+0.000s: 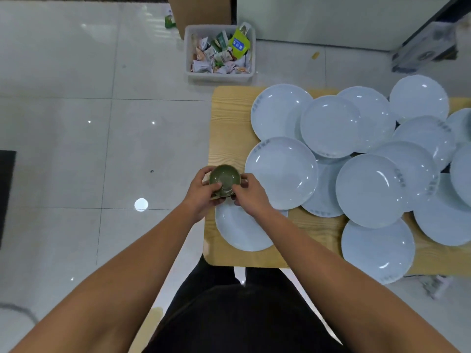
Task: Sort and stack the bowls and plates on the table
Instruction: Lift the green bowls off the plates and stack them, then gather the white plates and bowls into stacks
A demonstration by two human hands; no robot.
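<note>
Both hands on it: the left hand (201, 191) and right hand (248, 193) grip a small, round, glossy green bowl (224, 180) from opposite sides, fingers curled around its rim, above the left edge of the pale wood-grain table (229, 118). Just below the bowl lies a smooth white plate (239, 233). Right of the bowl, shiny white plates (331, 126) overlap in a loose spread across the table.
</note>
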